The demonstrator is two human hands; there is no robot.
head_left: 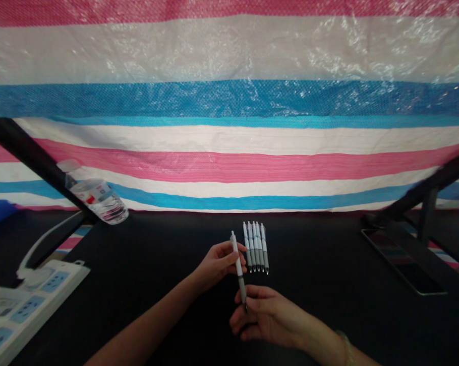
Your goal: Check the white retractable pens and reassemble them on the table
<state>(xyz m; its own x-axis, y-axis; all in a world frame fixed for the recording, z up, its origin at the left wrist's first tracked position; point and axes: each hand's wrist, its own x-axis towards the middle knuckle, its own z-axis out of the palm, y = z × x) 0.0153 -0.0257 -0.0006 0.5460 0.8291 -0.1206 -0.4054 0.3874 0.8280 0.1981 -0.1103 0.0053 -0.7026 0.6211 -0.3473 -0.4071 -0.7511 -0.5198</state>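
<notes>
Between my two hands a white pen [237,263] with a grey grip is held at a tilt, its clicker end up and its tip toward me. The fingers of my left hand [219,263] pinch the white barrel near its middle. Lower down, my right hand [269,312] has its thumb and fingers closed on the grey grip by the tip. Just beyond, several matching white and grey pens [256,246] lie side by side in a neat row on the black table [156,315], tips toward me.
A white power strip [42,295] with a plugged-in cable lies at the left. Behind it a clear plastic bottle [102,200] leans by a black bar [42,157]. A dark phone [401,262] lies at the right. Striped plastic sheeting [229,101] hangs across the back.
</notes>
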